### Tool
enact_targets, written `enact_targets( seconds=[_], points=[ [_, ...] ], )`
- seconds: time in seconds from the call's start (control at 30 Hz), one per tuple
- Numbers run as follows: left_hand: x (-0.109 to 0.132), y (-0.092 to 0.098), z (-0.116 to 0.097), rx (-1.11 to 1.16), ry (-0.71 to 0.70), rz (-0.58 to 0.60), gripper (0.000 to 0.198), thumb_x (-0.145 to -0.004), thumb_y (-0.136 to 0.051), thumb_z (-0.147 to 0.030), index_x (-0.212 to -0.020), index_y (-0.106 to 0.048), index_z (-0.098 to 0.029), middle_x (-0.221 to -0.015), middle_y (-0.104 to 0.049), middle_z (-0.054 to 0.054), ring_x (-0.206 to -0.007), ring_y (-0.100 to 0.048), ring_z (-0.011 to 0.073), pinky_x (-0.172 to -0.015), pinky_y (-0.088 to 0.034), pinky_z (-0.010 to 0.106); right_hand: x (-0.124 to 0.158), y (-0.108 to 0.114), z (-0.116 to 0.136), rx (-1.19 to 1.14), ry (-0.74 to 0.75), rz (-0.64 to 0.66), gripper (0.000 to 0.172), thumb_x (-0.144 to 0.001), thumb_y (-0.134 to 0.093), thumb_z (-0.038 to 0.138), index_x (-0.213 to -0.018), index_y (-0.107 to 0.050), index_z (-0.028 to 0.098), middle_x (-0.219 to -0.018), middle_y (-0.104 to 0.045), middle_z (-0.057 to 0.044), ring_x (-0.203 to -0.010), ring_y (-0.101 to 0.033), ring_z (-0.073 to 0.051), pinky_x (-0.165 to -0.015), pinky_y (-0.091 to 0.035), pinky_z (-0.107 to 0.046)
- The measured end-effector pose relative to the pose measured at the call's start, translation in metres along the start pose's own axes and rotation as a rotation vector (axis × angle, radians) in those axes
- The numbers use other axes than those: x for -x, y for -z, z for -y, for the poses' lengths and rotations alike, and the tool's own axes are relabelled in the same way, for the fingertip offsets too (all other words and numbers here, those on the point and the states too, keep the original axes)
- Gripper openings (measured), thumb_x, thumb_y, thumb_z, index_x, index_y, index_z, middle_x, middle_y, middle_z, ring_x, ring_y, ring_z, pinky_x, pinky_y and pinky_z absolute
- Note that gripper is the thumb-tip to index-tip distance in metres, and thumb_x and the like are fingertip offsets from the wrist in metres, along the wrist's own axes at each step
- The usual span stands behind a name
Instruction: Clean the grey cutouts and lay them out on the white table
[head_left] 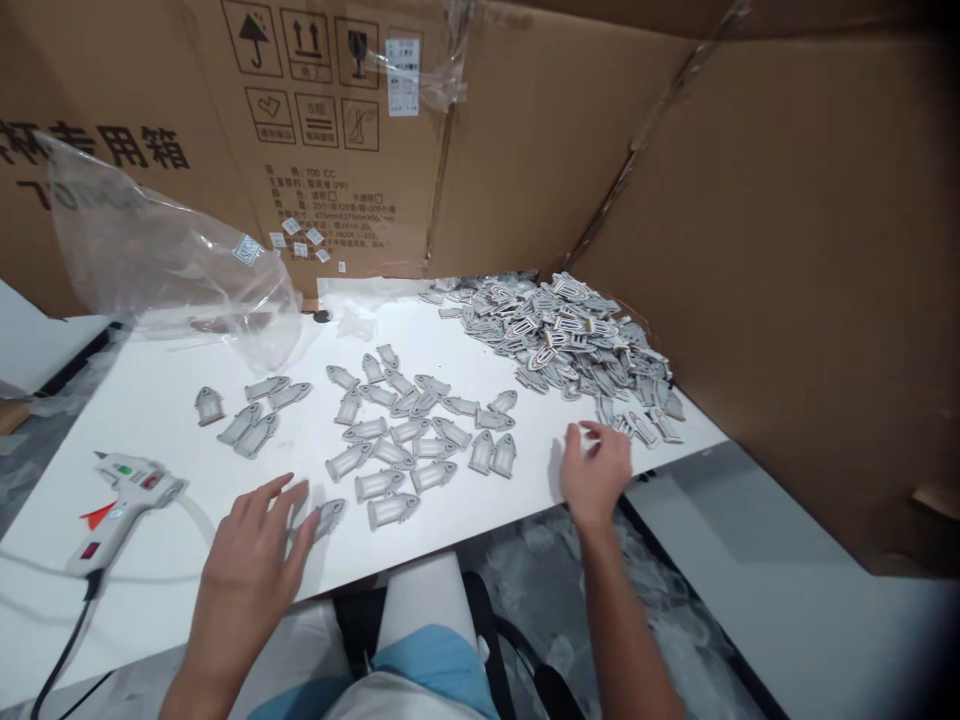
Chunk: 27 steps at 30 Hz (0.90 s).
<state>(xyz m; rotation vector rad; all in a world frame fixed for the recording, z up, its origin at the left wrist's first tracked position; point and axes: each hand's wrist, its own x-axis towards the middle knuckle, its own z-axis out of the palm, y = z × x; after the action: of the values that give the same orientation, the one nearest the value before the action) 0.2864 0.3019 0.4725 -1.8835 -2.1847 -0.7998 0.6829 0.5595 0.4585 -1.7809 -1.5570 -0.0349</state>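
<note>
My left hand [255,545] lies flat on the white table [150,400], fingers spread, its fingertips touching one grey fish-shaped piece [328,517]. My right hand [596,470] rests near the table's right edge with fingers curled in a loose pinch; whether anything is in them is too small to tell. It is close to the edge of a big pile of grey pieces [562,340]. Between the hands, several single grey pieces [405,430] lie spread out flat.
A white glue gun [124,500] with its black cord lies at the left front. A crumpled clear plastic bag [165,270] sits at the back left. Brown cardboard boxes [525,150] wall in the back and right side.
</note>
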Motion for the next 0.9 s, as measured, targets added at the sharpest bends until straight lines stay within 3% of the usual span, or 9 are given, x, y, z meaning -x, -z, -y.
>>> enact_targets(
  seconds=[0.1, 0.2, 0.27, 0.43, 0.57, 0.73, 0.9],
  points=[
    [0.001, -0.010, 0.014, -0.055, -0.046, 0.080, 0.041, -0.110, -0.055, -0.034, -0.150, -0.058, -0.023, -0.143, -0.071, 0.012, -0.124, -0.063, 0.0353, -0.102, -0.055, 0.050, -0.052, 0.000, -0.030, 0.079, -0.013, -0.051, 0.066, -0.090, -0.056, 0.048, -0.135, -0.070, 0.003, -0.144, -0.058, -0.033, -0.137, -0.046, -0.046, -0.118, -0.030, -0.062],
    [0.002, -0.016, 0.022, -0.020, -0.057, 0.141, 0.042, -0.111, -0.052, -0.036, -0.150, -0.059, -0.022, -0.142, -0.072, 0.010, -0.124, -0.063, 0.0335, -0.106, -0.055, 0.049, -0.088, 0.000, -0.057, 0.197, -0.118, -0.007, 0.077, -0.086, -0.063, 0.052, -0.148, -0.065, 0.006, -0.162, -0.044, -0.033, -0.146, -0.034, -0.055, -0.119, -0.023, -0.068],
    [0.002, -0.017, 0.026, 0.004, -0.024, 0.148, 0.043, -0.112, -0.050, -0.035, -0.151, -0.059, -0.021, -0.143, -0.071, 0.011, -0.129, -0.062, 0.0320, -0.110, -0.054, 0.048, -0.099, 0.000, -0.073, 0.258, -0.208, 0.054, 0.076, -0.089, -0.059, 0.054, -0.148, -0.066, 0.006, -0.161, -0.046, -0.034, -0.146, -0.035, -0.058, -0.116, -0.023, -0.071],
    [0.002, -0.018, 0.041, -0.039, -0.054, 0.196, 0.050, -0.107, -0.039, -0.014, -0.149, -0.065, -0.022, -0.150, -0.069, 0.010, -0.127, -0.062, 0.0330, -0.106, -0.055, 0.050, -0.089, 0.003, -0.094, 0.230, -0.182, 0.111, 0.069, -0.096, -0.045, 0.049, -0.146, -0.068, 0.008, -0.152, -0.061, -0.028, -0.140, -0.043, -0.054, -0.114, -0.028, -0.072],
    [-0.008, -0.017, 0.048, -0.051, -0.067, 0.246, 0.043, -0.107, -0.046, -0.026, -0.143, -0.070, -0.021, -0.149, -0.070, 0.011, -0.124, -0.061, 0.0356, -0.103, -0.056, 0.051, -0.071, -0.002, -0.091, 0.160, -0.058, 0.104, 0.067, -0.088, -0.057, 0.050, -0.145, -0.068, 0.015, -0.150, -0.065, -0.022, -0.137, -0.045, -0.048, -0.114, -0.030, -0.069],
    [-0.025, -0.011, 0.037, -0.016, 0.094, 0.317, 0.037, -0.109, -0.045, -0.035, -0.128, -0.074, -0.023, -0.129, -0.075, 0.008, -0.117, -0.065, 0.0309, -0.095, -0.055, 0.044, -0.063, -0.011, -0.084, 0.010, 0.048, 0.068, 0.060, -0.084, -0.065, 0.052, -0.132, -0.075, 0.018, -0.127, -0.075, -0.018, -0.121, -0.058, -0.038, -0.111, -0.040, -0.057],
    [-0.029, -0.011, 0.033, 0.083, 0.231, 0.238, 0.034, -0.104, -0.051, -0.039, -0.124, -0.074, -0.024, -0.110, -0.075, 0.007, -0.099, -0.070, 0.0262, -0.085, -0.054, 0.038, -0.062, -0.013, -0.083, -0.170, 0.006, 0.003, 0.052, -0.091, -0.057, 0.054, -0.121, -0.077, 0.015, -0.112, -0.079, -0.015, -0.101, -0.070, -0.030, -0.092, -0.055, -0.043]
  ],
)
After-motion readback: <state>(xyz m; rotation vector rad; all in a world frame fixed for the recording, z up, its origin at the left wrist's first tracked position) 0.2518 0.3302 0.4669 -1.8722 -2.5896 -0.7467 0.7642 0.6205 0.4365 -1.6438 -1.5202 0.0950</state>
